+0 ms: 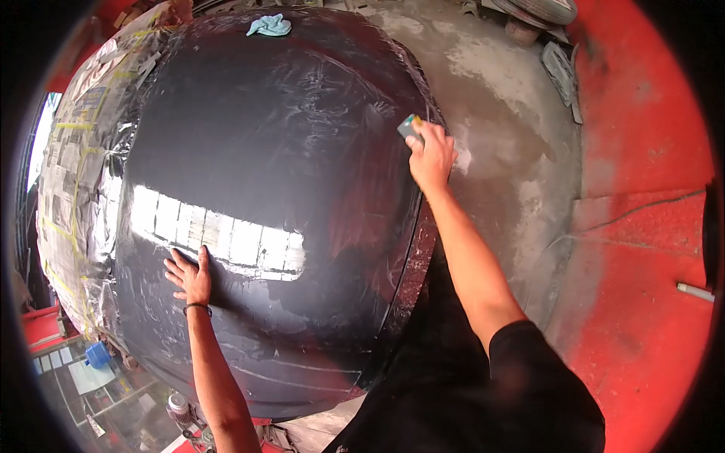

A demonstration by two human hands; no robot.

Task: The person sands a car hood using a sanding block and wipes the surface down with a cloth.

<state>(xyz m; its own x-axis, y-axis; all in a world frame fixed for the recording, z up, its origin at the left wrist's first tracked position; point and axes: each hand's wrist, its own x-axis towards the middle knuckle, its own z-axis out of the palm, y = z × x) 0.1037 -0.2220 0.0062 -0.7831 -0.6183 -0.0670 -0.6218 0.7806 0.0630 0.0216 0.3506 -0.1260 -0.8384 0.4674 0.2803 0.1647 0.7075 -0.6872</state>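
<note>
A dark, wet-looking car hood [249, 151] fills the middle of the head view, with whitish smears and a bright window reflection on it. My left hand [192, 278] lies on the hood with its fingers spread, at the lower edge of that reflection. Near the hood's right edge, my right hand [433, 155] is closed around a small grey sanding block [410, 130] with a green and yellow patch. The block's underside is hidden, so I cannot tell how firmly it meets the surface. A crumpled light-blue cloth [269, 26] rests at the hood's far end.
Taped newspaper and plastic masking [75, 174] covers the car on the left. Concrete floor [513, 143] runs along the right side, below a red wall [642, 317]. A tyre [540, 10] is at the upper right. At lower left are a blue container [97, 355] and a motor [179, 406].
</note>
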